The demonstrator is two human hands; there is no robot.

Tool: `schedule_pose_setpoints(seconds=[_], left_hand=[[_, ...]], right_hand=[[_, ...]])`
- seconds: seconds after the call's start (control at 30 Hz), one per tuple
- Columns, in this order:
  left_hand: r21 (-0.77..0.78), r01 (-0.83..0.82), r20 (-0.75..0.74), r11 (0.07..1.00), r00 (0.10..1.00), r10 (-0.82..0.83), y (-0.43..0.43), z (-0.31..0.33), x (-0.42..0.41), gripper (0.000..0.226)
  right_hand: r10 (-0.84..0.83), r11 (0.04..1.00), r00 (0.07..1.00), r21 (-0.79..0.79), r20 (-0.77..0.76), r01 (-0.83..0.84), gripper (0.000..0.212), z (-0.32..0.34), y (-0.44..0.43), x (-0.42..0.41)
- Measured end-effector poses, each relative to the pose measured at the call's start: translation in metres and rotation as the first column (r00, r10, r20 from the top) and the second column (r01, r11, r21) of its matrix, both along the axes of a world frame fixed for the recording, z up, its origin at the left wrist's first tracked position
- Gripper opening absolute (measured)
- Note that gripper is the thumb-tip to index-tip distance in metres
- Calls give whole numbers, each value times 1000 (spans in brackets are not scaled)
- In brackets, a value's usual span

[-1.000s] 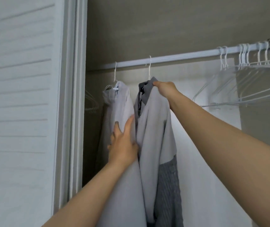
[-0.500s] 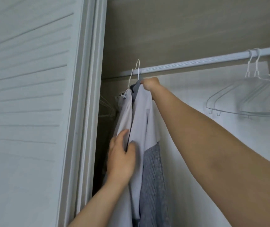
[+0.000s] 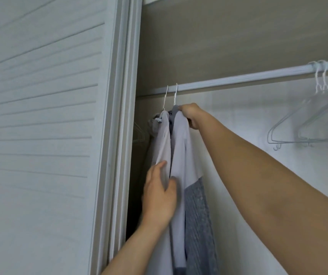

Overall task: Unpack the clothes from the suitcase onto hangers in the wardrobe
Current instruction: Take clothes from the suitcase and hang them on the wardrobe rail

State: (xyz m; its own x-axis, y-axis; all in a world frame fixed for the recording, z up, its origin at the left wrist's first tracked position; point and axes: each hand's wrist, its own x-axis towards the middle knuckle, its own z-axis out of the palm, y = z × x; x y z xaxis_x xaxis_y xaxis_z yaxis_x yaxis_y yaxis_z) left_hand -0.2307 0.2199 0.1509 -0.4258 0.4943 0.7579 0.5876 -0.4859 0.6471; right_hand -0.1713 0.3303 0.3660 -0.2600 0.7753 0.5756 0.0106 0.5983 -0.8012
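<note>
Garments [image 3: 181,147] slid toward door [image 3: 40,135], empty hangers [image 3: 306,124] right

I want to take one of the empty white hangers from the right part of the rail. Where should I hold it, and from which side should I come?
Probably best: grip an empty hanger at the neck just under its hook, coming from below and in front, then lift it up off the rail. The hook opens downward over the rail, and the thin sloping arms crowd against neighbouring hangers.

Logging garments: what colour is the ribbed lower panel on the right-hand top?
Dark grey ribbed lower panel; head view.
</note>
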Motion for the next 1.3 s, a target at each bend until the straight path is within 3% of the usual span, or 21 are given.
schedule_pose_setpoints(seconds=[0.03,0.17,0.3,0.37,0.5,0.67,0.8,0.97,1.1,1.3], left_hand=[[3,15,-4,1000,1000,-15,-2,1,1,45],[30,11,-52,999,999,-9,-8,1,5,47],[80,-95,-135,992,985,105,-17,-8,16,45],[123,-63,-201,990,976,87,-24,-15,32,41],[55,82,-347,995,936,-58,-37,-47,68,36],[-75,262,-377,962,886,-271,-69,-125,112,34],[-279,489,-162,826,824,-542,-99,-217,161,24],[-545,486,-123,683,760,-638,-144,-339,228,17],[-739,474,-23,479,692,-721,-213,-431,295,22],[-932,356,126,64,486,-865,-323,-540,389,22]], right_hand=[[14,1000,1000,-15,14,-14,13,-2,-4,3],[22,1000,998,-19,54,-21,21,-21,-19,21],[-66,997,992,-31,108,69,19,-51,-20,56],[-113,992,983,-38,141,120,22,-77,-24,82],[-203,977,947,-8,247,212,25,-145,-44,135],[-264,955,881,-18,393,295,23,-271,-88,219],[-287,932,835,-67,470,357,19,-406,-147,293],[-286,817,791,-293,541,496,19,-554,-254,371],[-281,668,752,-441,596,599,23,-651,-370,431],[-314,337,747,-667,586,665,25,-766,-536,508]])
